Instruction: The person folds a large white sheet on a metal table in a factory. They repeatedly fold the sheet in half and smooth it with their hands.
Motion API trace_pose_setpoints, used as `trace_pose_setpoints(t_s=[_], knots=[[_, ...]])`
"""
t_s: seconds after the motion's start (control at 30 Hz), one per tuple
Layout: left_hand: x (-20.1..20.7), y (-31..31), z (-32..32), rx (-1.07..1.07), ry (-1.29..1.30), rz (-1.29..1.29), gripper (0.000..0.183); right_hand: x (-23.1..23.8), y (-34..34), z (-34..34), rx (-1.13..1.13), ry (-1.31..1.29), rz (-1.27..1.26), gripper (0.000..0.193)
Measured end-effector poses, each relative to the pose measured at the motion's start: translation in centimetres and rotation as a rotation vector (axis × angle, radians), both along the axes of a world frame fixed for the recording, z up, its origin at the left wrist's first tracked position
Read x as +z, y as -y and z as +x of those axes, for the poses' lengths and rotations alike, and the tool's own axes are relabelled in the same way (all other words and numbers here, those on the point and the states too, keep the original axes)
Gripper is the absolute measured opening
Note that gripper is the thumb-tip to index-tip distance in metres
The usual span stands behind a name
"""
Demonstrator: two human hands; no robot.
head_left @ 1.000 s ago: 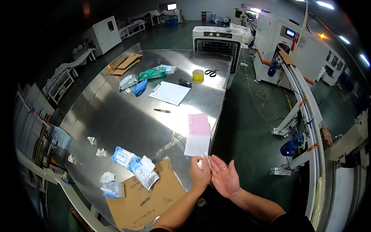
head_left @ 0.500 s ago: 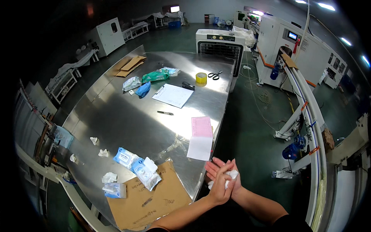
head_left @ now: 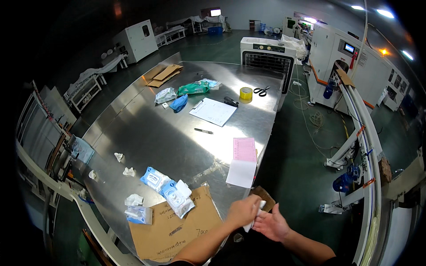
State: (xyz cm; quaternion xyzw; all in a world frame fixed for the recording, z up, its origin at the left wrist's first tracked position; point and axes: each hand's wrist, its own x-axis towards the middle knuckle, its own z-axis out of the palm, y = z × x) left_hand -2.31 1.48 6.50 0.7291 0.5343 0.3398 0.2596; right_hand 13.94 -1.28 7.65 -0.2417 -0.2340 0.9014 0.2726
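Close in front of my body, by the right edge of the metal table, my left hand is closed around a crumpled white wipe. Some of the wipe sticks out below and beside its fingers. My right hand lies palm up beside it, thumb stretched out, with the wipe against its fingers. A pink and white paper pad is the nearest thing on the table. To the left are two blue and white wipe packs, partly over a flat brown cardboard sheet with handwriting.
The metal table also bears crumpled white wipes, a small tissue pack, a pen, a clipboard, yellow tape and scissors. An air cooler stands behind its far edge; a machine rail runs right.
My hands have come apart from their clasp around the wipe. The left now grips it while the right palm has turned up. The whole view has shifted, so the table appears further right.
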Motion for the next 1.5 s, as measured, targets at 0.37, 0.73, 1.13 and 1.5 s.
trace_pose_setpoints(t_s=[0.37,0.73,1.13,1.5], knots=[[-0.7,3.2,2.7,-0.110,0.178,-0.291,0.040,0.3,-3.6,0.1,0.155,1.293,1.443,0.101],[-5.0,-0.2,-0.6,0.282,0.875,-0.299,0.023,-0.3,-3.6,-0.7,-0.259,0.812,1.145,0.048],[0.7,1.5,2.0,-0.251,1.737,-0.818,0.078,-1.3,-4.7,-1.4,-0.773,1.188,1.479,0.018],[0.9,2.0,0.8,-0.428,1.700,-0.771,0.077,-0.9,-6.9,-0.5,-0.820,1.229,1.376,0.021]])
